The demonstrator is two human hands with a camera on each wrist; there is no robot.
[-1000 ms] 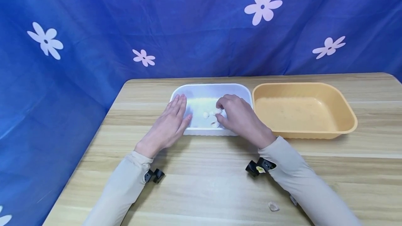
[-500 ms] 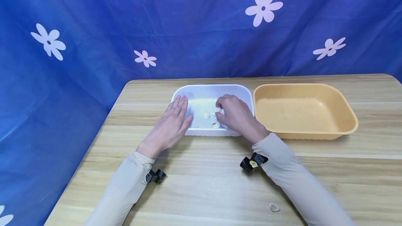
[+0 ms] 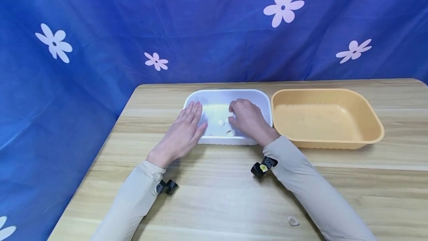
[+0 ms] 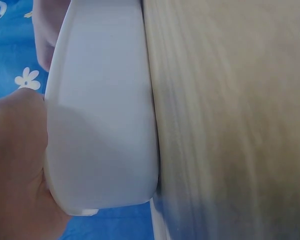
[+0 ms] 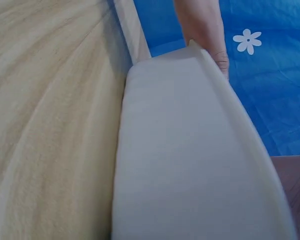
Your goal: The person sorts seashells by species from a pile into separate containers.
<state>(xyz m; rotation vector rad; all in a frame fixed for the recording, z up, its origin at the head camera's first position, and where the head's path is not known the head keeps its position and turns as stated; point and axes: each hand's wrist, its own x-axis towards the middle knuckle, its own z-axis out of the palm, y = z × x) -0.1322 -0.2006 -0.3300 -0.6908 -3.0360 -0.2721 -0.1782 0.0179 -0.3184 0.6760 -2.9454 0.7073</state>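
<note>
In the head view, a white plastic tray (image 3: 214,140) stands at the middle back of the table. Across its left rim lies my left hand (image 3: 180,133), fingers straight and thumb over the inside. My right hand (image 3: 249,120) reaches into the tray's right half, fingers curled, thumb and index finger around a small white shell (image 3: 232,114) that is mostly covered. Beside them on the tray floor lie another small white shell (image 3: 221,122) and a shell with a brown mark (image 3: 231,132). Both wrist views show mainly the tray's outer wall (image 4: 100,110), hiding the fingertips.
A yellow-orange plastic tray (image 3: 327,144) stands against the white one's right side. A pale shell-like piece (image 3: 293,221) lies on the wooden table (image 3: 214,196) near my right forearm. Blue flowered cloth (image 3: 214,29) hangs behind and to the left.
My right hand's thumb and index finger have drawn closer together and moved slightly farther back in the white tray, the small shell between them. My left hand stays on the rim.
</note>
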